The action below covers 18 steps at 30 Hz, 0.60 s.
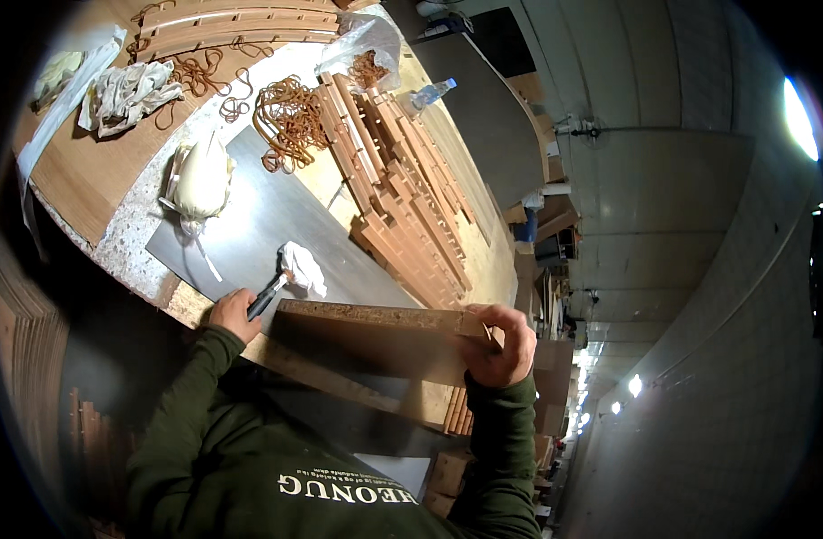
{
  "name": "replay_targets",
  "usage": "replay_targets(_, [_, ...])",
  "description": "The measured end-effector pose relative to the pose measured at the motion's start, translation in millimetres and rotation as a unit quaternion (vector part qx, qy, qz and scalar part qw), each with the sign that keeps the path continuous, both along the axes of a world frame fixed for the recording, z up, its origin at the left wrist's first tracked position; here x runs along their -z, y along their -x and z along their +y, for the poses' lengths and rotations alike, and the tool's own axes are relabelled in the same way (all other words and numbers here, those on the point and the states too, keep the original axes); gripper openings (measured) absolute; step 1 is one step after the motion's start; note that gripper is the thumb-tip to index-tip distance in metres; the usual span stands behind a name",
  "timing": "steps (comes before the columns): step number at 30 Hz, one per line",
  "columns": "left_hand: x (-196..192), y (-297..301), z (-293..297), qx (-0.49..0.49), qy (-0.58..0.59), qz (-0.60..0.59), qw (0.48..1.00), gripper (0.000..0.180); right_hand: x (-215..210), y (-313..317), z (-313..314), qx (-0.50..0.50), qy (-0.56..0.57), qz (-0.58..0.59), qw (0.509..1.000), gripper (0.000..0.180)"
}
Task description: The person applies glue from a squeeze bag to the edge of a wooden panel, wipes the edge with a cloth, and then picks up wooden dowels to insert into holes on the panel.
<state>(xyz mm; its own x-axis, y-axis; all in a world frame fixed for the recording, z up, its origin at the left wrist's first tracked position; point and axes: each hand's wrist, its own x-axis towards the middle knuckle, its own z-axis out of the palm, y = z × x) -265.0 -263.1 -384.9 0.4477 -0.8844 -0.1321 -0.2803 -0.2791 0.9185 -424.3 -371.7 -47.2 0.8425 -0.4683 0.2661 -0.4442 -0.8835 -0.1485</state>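
My left hand is closed around the dark handle of a slim hand tool. The tool's far end meets a crumpled white cloth, so its kind cannot be made out. With my right hand I grip the right end of a wooden board, fingers bent over its corner. The board stands on edge at the near side of the bench, its rough, speckled edge facing up. Beyond my left hand, a tied plastic bag of cream-coloured stuff lies on a grey metal sheet.
Long notched wooden strips are piled right of centre, beside a heap of brown rubber bands. More curved strips lie at the far left. A plastic bottle, a clear bag and crumpled rags lie around.
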Motion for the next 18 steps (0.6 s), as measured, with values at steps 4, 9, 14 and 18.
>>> replay_targets(4, [-45, 6, 41, -0.042, 0.133, 0.146, 0.979, 0.030, -5, 30, -5, 0.062, 0.028, 0.101, 0.993, 0.034])
replay_targets(9, [-114, 15, 46, 0.038, 0.215, 0.368, 0.904, 0.025, -2, 37, -4, 0.056, 0.044, 0.098, 0.993, 0.041])
replay_targets(14, [-167, 16, 6, 0.034, 0.199, 0.434, 0.878, 0.024, 0, 44, -6, 0.074, 0.060, 0.111, 0.989, 0.042])
replay_targets(18, [-188, 22, -24, 0.060, 0.271, 0.292, 0.915, 0.026, 1, 40, -7, 0.047, 0.088, 0.088, 0.991, 0.037])
